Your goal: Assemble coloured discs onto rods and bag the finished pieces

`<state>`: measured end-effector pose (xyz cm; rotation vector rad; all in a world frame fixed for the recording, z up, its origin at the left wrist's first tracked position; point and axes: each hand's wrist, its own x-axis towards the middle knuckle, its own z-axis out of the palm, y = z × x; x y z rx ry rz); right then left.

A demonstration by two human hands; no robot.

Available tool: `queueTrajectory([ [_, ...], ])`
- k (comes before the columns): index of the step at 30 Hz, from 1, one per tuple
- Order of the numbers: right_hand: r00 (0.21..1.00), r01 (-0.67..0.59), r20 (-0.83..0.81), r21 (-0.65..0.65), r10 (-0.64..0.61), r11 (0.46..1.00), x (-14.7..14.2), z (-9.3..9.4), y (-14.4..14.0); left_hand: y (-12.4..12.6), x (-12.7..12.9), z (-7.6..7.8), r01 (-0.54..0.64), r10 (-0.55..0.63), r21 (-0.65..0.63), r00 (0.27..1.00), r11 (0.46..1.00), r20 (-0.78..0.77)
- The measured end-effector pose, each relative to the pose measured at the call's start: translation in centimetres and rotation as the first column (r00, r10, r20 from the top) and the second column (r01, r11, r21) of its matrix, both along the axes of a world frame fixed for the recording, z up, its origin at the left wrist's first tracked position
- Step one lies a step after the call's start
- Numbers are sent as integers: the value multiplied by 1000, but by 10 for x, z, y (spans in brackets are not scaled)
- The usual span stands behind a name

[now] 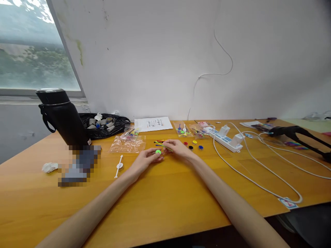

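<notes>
Head view: the left hand (147,159) pinches a round green piece (158,152) over the middle of the worktop (165,203). Just beside it, the right hand (178,148) holds a thin green stick (168,148) in its fingers. I cannot tell if the stick and the round green piece touch. To the right of the hands sit 4 little round pieces: a red piece (185,143), a yellow piece (194,142), a black piece (190,148) and a blue piece (201,147). A white arrow (120,159) with a round middle lies left of the left hand. Behind that is a clear bag (128,144). A big black bottle (64,115) is farther left.
</notes>
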<state>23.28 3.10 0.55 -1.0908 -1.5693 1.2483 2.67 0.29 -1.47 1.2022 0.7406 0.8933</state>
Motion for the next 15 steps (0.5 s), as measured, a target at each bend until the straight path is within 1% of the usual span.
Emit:
queueTrajectory([
  [1,998,-15,-58,-54,12,998,-3,-1,-6,0,0,0,-17,17,14,1000,1000,0],
  [3,988,-31,-151,-113,13,993,-8,1,-14,0,-1,1,-59,59,54,998,997,2],
  [6,976,-34,-218,-137,4,990,-11,8,-21,1,-3,2,-106,106,123,994,987,2],
  [8,981,-56,-190,-119,32,991,-10,11,-23,2,-4,3,-136,137,155,991,978,5],
  [10,991,-82,-116,-87,72,993,-9,14,-24,3,-4,5,-158,161,175,987,972,-2],
  [12,994,-107,-41,-57,105,993,-9,15,-25,2,-5,6,-154,163,199,986,968,-31],
  [15,993,-115,15,6,115,993,-12,16,-28,2,-6,7,-150,168,222,984,963,-64],
])
